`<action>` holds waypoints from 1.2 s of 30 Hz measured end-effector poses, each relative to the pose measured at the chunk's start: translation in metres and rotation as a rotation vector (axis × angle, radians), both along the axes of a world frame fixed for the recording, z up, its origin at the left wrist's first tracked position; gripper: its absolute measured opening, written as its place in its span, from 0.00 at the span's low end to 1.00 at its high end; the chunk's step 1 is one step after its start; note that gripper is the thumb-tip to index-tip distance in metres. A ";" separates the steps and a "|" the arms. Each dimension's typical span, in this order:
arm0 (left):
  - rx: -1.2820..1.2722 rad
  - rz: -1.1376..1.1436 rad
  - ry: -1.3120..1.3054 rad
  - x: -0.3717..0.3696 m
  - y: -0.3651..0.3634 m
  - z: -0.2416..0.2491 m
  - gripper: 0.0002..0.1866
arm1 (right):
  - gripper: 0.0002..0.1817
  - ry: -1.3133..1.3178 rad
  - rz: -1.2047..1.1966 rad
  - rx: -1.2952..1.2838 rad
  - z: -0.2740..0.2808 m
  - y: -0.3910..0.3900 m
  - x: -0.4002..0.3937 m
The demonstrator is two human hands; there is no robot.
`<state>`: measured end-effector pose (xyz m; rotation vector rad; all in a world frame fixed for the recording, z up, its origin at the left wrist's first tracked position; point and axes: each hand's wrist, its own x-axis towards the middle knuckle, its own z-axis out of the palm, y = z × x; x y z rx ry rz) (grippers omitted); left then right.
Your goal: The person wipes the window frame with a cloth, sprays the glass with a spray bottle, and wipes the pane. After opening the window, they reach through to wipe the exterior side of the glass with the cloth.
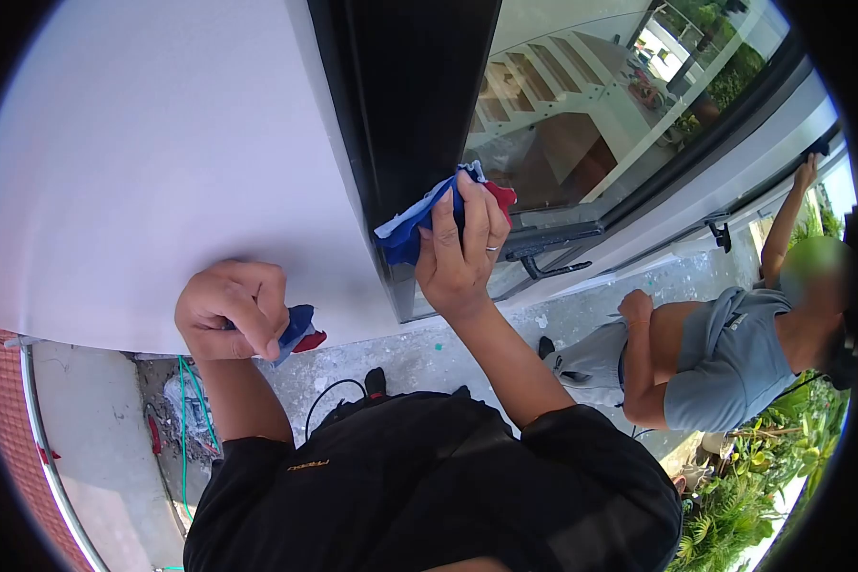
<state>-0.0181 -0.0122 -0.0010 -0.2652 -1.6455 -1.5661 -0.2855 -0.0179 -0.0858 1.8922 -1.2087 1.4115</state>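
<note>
My right hand (462, 243) presses a blue, white and red cloth (410, 230) on the dark door frame (402, 86), beside the glass pane (543, 124); a ring shows on one finger. Lower left, my left hand (235, 310) is closed against the white wall (162, 143), its fingers curled round a second blue and red cloth (298, 334) that hangs out below. A black handle (548, 264) sits on the frame just to the right of my right hand.
On the right a co-worker in a grey shirt (725, 353) raises one arm to another frame, a dark cloth at the hand. Below lies a speckled floor (419, 353) with a black cable. Green hoses (184, 429) run at the lower left; plants (734, 515) stand lower right.
</note>
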 end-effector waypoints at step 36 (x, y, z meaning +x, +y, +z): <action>0.265 0.461 -0.532 0.044 0.052 -0.039 0.16 | 0.10 -0.719 0.319 -0.081 0.050 -0.008 0.001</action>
